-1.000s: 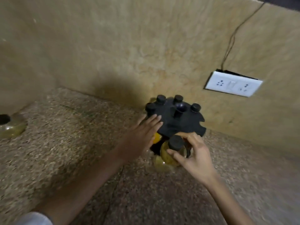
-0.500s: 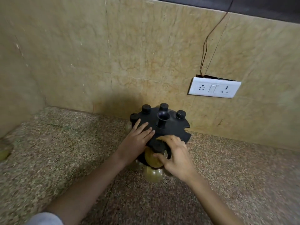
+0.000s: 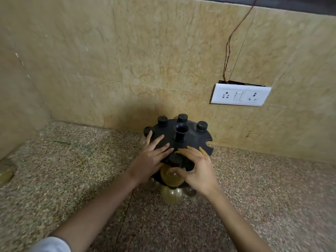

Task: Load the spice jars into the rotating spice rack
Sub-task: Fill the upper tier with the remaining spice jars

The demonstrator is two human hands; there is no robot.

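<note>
A black round rotating spice rack (image 3: 190, 137) stands on the speckled counter against the wall, with a short centre post (image 3: 181, 133). Several black jar caps poke up through its rear and left slots. My left hand (image 3: 151, 157) lies flat on the rack's top, fingers spread. My right hand (image 3: 198, 170) grips a clear jar of yellow spice with a black cap (image 3: 171, 173), whose neck sits at the rack's front slot. Below it more round glass jars (image 3: 171, 195) hang in a lower tier. Two slots on the rack's right edge show open notches.
A loose jar (image 3: 4, 174) lies on the counter at the far left edge. A white socket plate (image 3: 240, 96) with a thin wire rising from it is on the tiled wall to the right. Walls meet in a corner at the left.
My right hand has carried the yellow jar up and in, from in front of the rack to its front slot. My left hand slid further onto the rack's top. The camera moved closer.
</note>
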